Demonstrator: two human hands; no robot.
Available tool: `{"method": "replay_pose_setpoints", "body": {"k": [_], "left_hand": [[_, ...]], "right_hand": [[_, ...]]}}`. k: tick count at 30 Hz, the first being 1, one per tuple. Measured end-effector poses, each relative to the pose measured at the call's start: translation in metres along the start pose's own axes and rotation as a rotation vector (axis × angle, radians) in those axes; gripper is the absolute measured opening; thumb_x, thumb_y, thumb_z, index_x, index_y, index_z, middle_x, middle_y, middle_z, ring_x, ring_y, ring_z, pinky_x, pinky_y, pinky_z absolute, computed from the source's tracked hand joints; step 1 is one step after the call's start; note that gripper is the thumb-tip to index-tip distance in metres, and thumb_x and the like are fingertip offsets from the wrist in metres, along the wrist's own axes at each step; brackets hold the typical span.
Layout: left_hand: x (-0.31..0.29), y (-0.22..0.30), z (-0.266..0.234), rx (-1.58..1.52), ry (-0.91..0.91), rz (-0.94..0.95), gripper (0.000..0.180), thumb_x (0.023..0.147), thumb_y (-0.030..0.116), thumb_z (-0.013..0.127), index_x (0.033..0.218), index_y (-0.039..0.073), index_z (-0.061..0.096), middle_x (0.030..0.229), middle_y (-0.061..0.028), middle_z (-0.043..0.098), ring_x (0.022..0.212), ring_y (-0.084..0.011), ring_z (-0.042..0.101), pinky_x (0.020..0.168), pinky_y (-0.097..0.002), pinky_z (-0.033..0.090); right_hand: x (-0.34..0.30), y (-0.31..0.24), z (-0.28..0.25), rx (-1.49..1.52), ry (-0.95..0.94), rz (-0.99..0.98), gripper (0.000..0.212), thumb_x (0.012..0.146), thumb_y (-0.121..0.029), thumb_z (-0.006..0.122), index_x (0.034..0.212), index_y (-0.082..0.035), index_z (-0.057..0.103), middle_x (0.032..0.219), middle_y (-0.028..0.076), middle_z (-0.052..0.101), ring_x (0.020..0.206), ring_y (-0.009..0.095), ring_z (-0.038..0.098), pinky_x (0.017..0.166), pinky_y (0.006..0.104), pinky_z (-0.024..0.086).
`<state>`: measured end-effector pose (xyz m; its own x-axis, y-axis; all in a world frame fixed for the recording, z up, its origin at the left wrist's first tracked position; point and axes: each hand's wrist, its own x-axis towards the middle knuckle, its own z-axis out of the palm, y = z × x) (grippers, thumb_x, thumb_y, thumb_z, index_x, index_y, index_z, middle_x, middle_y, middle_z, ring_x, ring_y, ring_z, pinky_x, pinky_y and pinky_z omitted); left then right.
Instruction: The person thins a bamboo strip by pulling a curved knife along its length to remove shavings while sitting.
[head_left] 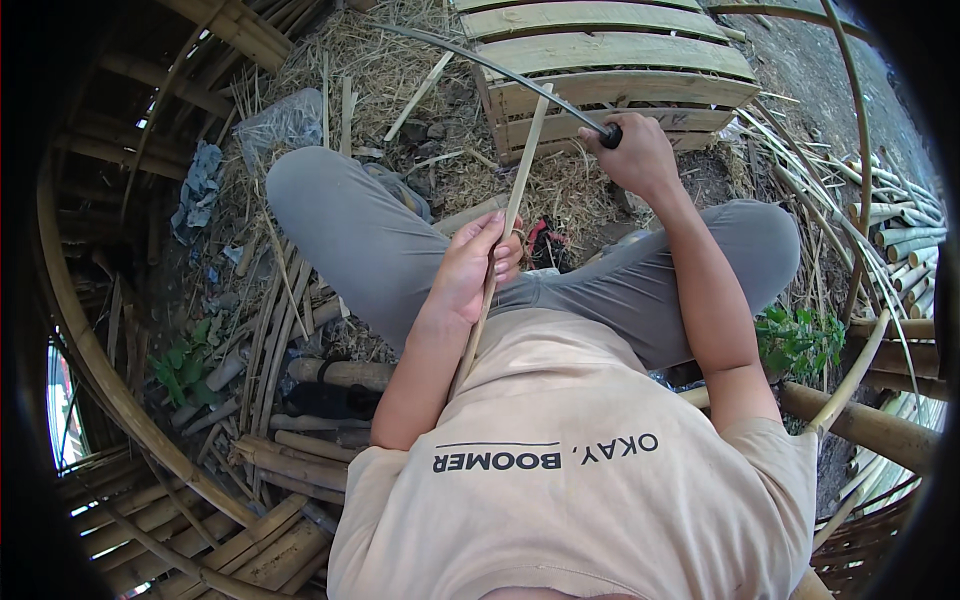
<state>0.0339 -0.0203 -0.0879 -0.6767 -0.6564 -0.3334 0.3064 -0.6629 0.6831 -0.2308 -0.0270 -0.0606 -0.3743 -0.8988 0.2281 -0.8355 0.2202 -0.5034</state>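
Observation:
In my left hand (476,264) is a long, pale bamboo strip (524,165), with the fingers wrapped around its middle. The strip's lower end runs back along my left forearm to my shirt, and its upper end points away from me. My right hand (640,155) grips the black handle of a long-bladed knife (535,88). Its thin dark blade reaches to the far left and crosses the view close to the strip's upper tip. Whether blade and strip touch, I cannot tell. Both hands are above my crossed legs in grey trousers.
A slatted wooden crate (620,55) stands just beyond my right hand. Straw and shavings (370,60) cover the ground. Bamboo pieces (300,455) lie at left, and stacked bamboo poles (905,240) at right. A curved bamboo frame (110,370) rises on the left, near a clear plastic bag (282,125).

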Motion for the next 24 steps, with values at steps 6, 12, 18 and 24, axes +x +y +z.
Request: {"method": "replay_pose_setpoints", "body": {"k": [6,12,18,24], "left_hand": [[0.001,0.004,-0.002,-0.026,0.003,0.018,0.021,0.106,0.023,0.046,0.103,0.005,0.057,0.063,0.0056,0.038,0.051,-0.0043,0.036,0.045,-0.0193,0.034],[-0.002,-0.003,0.005,0.12,0.035,0.06,0.021,0.106,0.025,0.048,0.104,0.006,0.056,0.063,0.0063,0.037,0.052,-0.0033,0.036,0.046,-0.018,0.033],[-0.003,-0.002,0.01,0.196,0.061,0.1,0.022,0.106,0.028,0.049,0.104,0.007,0.056,0.063,0.007,0.036,0.052,-0.0027,0.034,0.046,-0.0175,0.031],[-0.005,-0.001,0.012,0.196,0.072,0.107,0.023,0.106,0.028,0.048,0.104,0.007,0.056,0.063,0.0073,0.035,0.052,-0.0026,0.034,0.046,-0.0177,0.031]], "right_hand": [[-0.028,-0.037,0.006,0.067,-0.241,-0.174,0.03,0.079,-0.034,0.075,0.084,-0.005,0.076,0.071,0.018,0.068,0.072,0.038,0.067,0.072,0.046,0.055],[-0.034,-0.035,0.014,-0.018,-0.127,-0.27,0.024,0.069,-0.02,0.072,0.088,-0.006,0.075,0.078,0.018,0.068,0.082,0.037,0.065,0.078,0.0461,0.052],[-0.028,-0.03,0.022,-0.063,-0.073,-0.254,0.025,0.065,-0.019,0.07,0.087,-0.008,0.076,0.08,0.018,0.069,0.084,0.037,0.065,0.079,0.0462,0.053],[-0.024,-0.032,0.024,-0.074,-0.049,-0.255,0.021,0.068,-0.02,0.07,0.085,-0.009,0.075,0.078,0.017,0.068,0.081,0.037,0.065,0.077,0.0465,0.053]]}}
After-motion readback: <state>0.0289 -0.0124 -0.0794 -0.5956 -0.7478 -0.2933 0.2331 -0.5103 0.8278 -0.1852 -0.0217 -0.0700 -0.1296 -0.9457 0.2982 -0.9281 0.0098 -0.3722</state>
